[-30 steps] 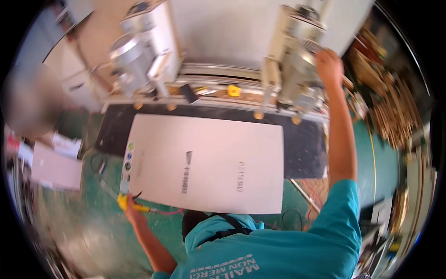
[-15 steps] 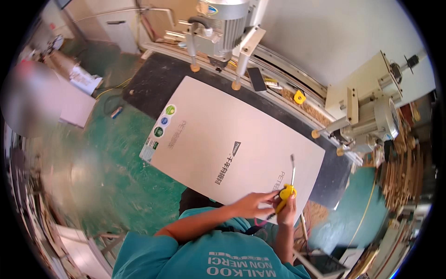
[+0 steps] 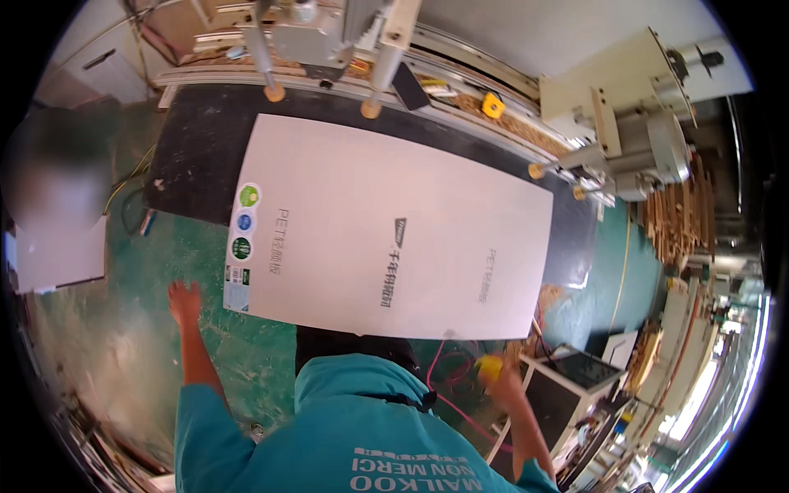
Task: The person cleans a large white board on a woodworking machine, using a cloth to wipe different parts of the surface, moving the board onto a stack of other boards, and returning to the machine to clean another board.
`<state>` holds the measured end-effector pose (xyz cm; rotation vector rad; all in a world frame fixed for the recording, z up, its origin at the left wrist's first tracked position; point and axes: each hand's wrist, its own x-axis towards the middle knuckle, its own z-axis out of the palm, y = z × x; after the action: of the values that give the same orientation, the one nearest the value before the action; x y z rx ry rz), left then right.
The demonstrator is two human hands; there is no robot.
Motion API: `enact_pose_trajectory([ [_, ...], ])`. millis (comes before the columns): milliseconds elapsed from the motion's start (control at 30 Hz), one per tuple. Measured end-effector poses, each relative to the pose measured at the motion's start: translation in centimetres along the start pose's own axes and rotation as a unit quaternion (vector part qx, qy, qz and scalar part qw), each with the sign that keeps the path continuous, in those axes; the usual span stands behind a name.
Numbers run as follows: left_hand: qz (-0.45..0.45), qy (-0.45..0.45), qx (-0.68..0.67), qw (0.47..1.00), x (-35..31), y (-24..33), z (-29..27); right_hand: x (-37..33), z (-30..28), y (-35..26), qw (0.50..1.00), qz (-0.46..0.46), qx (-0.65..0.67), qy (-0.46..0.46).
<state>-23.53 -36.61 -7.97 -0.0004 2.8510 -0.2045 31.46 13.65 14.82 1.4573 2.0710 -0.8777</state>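
Observation:
A large pale board (image 3: pixel 353 177) with printing and round stickers lies on the dark machine table (image 3: pixel 197 160). My left hand (image 3: pixel 185 301) is off the board's left end, over the green floor, fingers apart and holding nothing. Below the board's near right corner, my right hand (image 3: pixel 508 384) is closed around a yellow tool (image 3: pixel 489 366). Motion blurs both the right hand and the tool, and the tool's thin metal shaft cannot be made out now.
Machine heads with motors (image 3: pixel 649 152) and posts line the table's far side. A phone (image 3: pixel 409 87) and a yellow tape measure (image 3: pixel 492 105) lie on the far ledge. A pink hose (image 3: pixel 460 413) trails near my right arm. A cabinet (image 3: pixel 567 386) stands at the right.
My hands have parted: the left has swung far left and let go of the yellow tool, while the right has carried it down off the board. The view has shifted, so the board appears turned.

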Motion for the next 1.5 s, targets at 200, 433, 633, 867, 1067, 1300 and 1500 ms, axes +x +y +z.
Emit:
enact_pose_trajectory([
  [200,0.304,0.175,-0.139,0.926,-6.9,19.5,-6.7,2.1,-0.1,-2.5,0.987,-0.150,0.015,-0.046],
  [433,0.718,-0.156,-0.141,0.663,-29.5,31.4,-0.4,-0.2,0.8,1.5,0.997,-0.035,0.055,0.037],
  [633,0.580,0.034,-0.273,0.766,-29.5,29.7,1.7,-4.5,0.8,15.9,0.966,-0.022,0.256,-0.037],
  [867,0.109,0.206,-0.134,0.963,-18.4,24.1,2.7,-8.0,0.2,18.6,0.973,-0.062,0.213,-0.057],
  [1067,0.659,0.026,-0.139,0.739,-29.3,30.6,-2.0,-8.6,-0.4,19.3,0.926,-0.099,0.347,-0.108],
  [1300,0.588,0.061,-0.122,0.797,-32.0,27.9,-1.4,-12.5,-7.0,29.4,0.960,0.025,0.244,-0.134],
  [1500,0.627,0.100,0.066,0.770,-33.0,29.2,-0.4,-11.1,-7.7,23.6,0.957,-0.103,0.225,-0.155],
])
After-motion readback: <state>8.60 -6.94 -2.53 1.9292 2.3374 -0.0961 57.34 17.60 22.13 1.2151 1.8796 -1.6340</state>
